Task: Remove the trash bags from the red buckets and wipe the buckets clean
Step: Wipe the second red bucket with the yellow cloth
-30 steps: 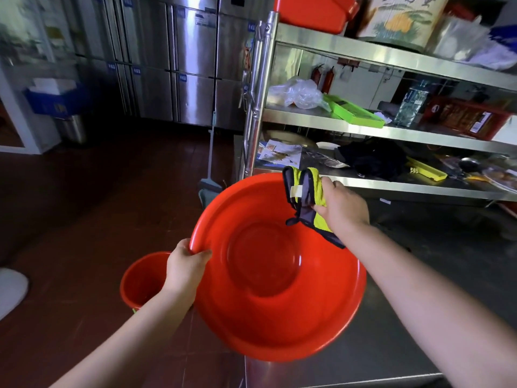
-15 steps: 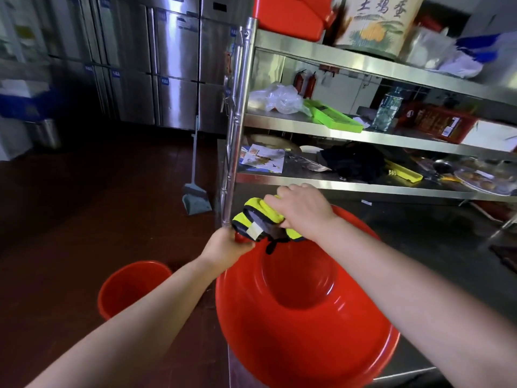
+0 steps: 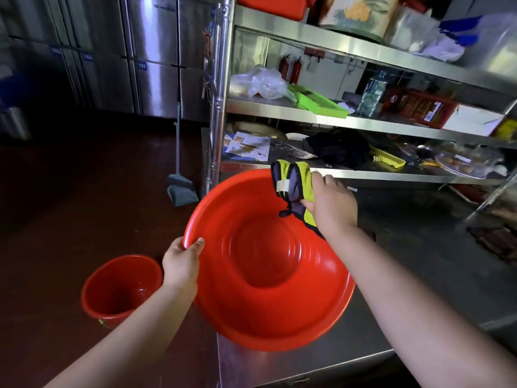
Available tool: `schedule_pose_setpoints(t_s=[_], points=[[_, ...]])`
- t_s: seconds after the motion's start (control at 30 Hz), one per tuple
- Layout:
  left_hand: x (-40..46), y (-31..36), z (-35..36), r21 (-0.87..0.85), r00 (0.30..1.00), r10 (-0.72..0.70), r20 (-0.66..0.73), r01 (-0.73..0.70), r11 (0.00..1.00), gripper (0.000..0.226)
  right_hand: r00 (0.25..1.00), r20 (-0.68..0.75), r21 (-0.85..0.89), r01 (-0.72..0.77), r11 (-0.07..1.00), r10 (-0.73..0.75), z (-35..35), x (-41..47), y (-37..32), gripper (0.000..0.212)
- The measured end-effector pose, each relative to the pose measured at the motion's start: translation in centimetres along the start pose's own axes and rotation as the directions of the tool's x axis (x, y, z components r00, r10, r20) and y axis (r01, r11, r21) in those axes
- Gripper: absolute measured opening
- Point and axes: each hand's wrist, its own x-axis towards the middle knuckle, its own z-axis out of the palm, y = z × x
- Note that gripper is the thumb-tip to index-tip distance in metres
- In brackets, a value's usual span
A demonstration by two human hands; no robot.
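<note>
A wide red bucket (image 3: 268, 312) is tilted toward me over the steel table's corner, its inside bare. My left hand (image 3: 181, 264) grips its left rim, thumb inside. My right hand (image 3: 331, 204) grips a folded yellow-green and grey cloth (image 3: 293, 186) and holds it against the upper right inner wall, by the rim. A smaller red bucket (image 3: 120, 289) stands upright on the dark floor at the lower left, with no bag in it.
The steel table (image 3: 279, 365) lies under the wide bucket. A steel shelf rack (image 3: 363, 124) behind holds a plastic bag, a green tray, a bottle and dark cloth. A dustpan (image 3: 181, 191) leans by the rack post. Steel cabinets line the back wall.
The right hand slid the cloth from the bucket's far left rim to its upper right wall. The left hand shifted down the left rim, and the bucket tipped more toward me.
</note>
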Motion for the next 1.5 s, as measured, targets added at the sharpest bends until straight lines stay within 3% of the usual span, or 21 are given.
schedule_pose_setpoints(t_s=[0.13, 0.2, 0.3, 0.37, 0.43, 0.53, 0.67, 0.77, 0.9, 1.03, 1.13, 1.37, 1.5], points=[[-0.5, -0.6, -0.3, 0.066, 1.0, -0.007, 0.006, 0.007, 0.998, 0.016, 1.0, -0.002, -0.017, 0.029, 0.999, -0.029, -0.4, -0.3, 0.1, 0.053], [0.0, 0.1, -0.6, 0.218, 0.997, 0.063, 0.041, -0.07, 0.974, 0.031, 0.996, 0.017, -0.009, 0.084, 0.996, -0.084, -0.8, 0.0, 0.5, 0.053], [0.8, 3.4, 0.0, 0.501, 0.92, 0.293, 0.262, -0.389, 0.773, 0.045, 0.964, 0.008, -0.02, 0.264, 0.964, -0.264, -1.7, 0.8, -0.3, 0.06], [1.2, 5.1, 1.1, 0.566, 0.862, 0.314, 0.398, -0.5, 0.655, 0.042, 0.915, -0.038, -0.06, 0.399, 0.915, -0.402, -2.2, 1.2, -1.7, 0.068], [1.2, 5.6, 2.0, 0.49, 0.862, 0.273, 0.428, -0.475, 0.731, 0.027, 0.886, -0.067, -0.093, 0.452, 0.887, -0.458, -2.2, 1.3, -2.8, 0.075], [1.3, 4.0, 2.0, 0.36, 0.904, 0.239, 0.354, -0.368, 0.857, 0.003, 0.882, -0.108, -0.169, 0.439, 0.882, -0.459, -1.3, 1.0, -3.0, 0.084], [1.2, 2.6, 1.5, 0.273, 0.936, 0.207, 0.285, -0.287, 0.918, 0.005, 0.831, -0.263, -0.16, 0.464, 0.871, -0.49, -0.2, 0.8, -2.6, 0.068], [1.2, 2.2, 0.8, 0.21, 0.96, 0.185, 0.209, -0.229, 0.951, 0.005, 0.893, -0.226, -0.148, 0.363, 0.92, -0.389, 0.3, 0.9, -1.9, 0.067], [1.9, 1.9, -0.3, 0.116, 0.997, 0.062, 0.049, -0.068, 0.991, 0.01, 0.992, 0.01, -0.083, 0.126, 0.988, -0.126, 1.3, 0.1, 0.1, 0.082], [2.2, 1.8, -0.1, 0.076, 1.0, -0.006, -0.023, 0.008, 0.997, 0.014, 0.991, 0.106, -0.011, -0.079, 0.997, 0.08, 2.4, -1.5, -0.1, 0.085], [2.4, 2.1, 0.2, 0.056, 0.995, -0.064, -0.074, 0.068, 0.996, 0.016, 0.944, 0.244, 0.102, -0.252, 0.962, 0.221, 3.1, -2.4, 0.2, 0.085], [3.8, 5.2, 1.0, 0.145, 0.996, -0.083, 0.033, 0.077, 0.986, 0.032, 0.887, 0.369, 0.223, -0.375, 0.9, 0.278, 2.3, -1.0, 2.2, 0.06], [3.6, 5.0, 1.6, 0.189, 0.983, -0.013, 0.183, -0.022, 0.982, 0.035, 0.905, 0.303, 0.293, -0.385, 0.875, 0.297, 2.4, -2.1, 3.2, 0.046]])
